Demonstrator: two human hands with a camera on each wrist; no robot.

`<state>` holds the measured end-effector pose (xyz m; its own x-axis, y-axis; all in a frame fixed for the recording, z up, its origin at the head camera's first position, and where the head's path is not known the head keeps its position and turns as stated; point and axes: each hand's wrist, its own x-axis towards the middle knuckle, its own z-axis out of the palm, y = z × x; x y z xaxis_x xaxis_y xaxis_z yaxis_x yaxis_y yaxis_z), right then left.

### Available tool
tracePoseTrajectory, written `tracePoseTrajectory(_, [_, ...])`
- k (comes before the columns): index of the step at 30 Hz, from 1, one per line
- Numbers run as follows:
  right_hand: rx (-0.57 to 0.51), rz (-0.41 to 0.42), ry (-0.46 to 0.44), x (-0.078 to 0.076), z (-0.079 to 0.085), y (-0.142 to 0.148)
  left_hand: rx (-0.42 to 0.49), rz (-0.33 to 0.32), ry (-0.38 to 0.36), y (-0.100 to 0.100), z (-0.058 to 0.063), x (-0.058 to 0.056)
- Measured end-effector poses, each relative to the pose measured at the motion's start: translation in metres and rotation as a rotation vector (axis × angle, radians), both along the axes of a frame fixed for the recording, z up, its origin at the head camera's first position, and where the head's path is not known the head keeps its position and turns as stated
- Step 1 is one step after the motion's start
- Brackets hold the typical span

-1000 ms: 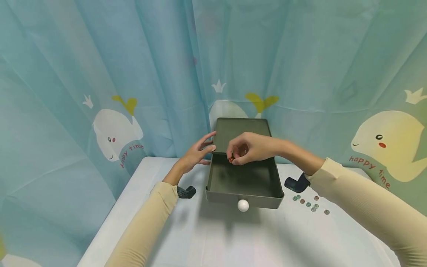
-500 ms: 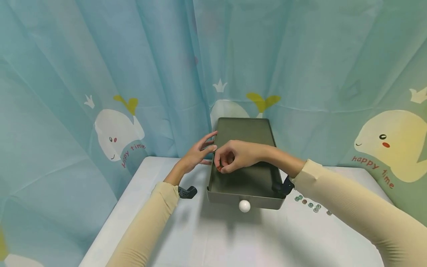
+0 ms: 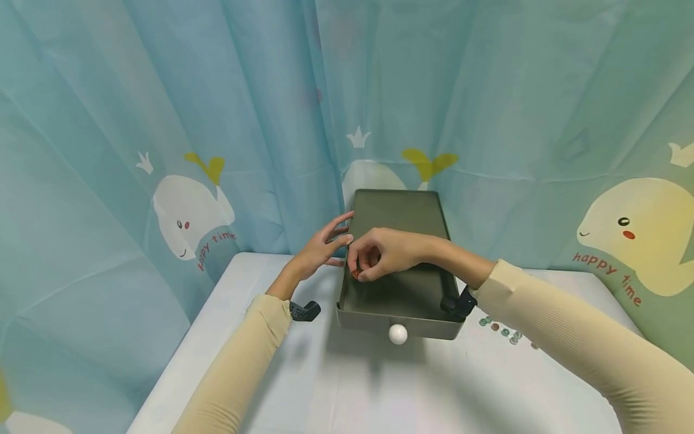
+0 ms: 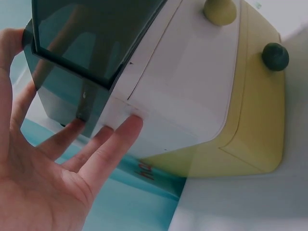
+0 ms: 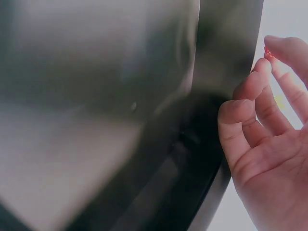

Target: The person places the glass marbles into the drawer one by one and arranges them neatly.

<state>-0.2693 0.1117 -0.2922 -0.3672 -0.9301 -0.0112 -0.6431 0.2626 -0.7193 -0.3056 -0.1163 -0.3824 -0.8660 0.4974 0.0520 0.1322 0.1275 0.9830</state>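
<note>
1. At the left, we find the left grip, a bare hand with fingers spread and fairly straight, touching the left side of a cabinet stacked in green, white and yellow.
2. Just right of it, a small red piece shows within the outline of the pulled-out green drawer, close to its left wall; we cannot tell how high it is above the drawer floor.
3. The right grip pinches that piece between thumb and finger. We judge the step in hand to be placing it in the drawer, the left grip steadying the cabinet; the next move seems to call for a low, gentle release.
4. A white knob marks the drawer's near face.
5. Farther right, small round pieces, greenish and reddish, lie on the white worktop, partly hidden by the right sleeve.
</note>
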Motion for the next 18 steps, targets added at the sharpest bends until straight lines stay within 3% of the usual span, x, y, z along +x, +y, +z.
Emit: tracePoseTrajectory(18, [-0.001, -0.054, 0.012, 0.0007, 0.0011, 0.0038, -0.004, 0.006, 0.002, -0.0004, -0.0002, -0.0009])
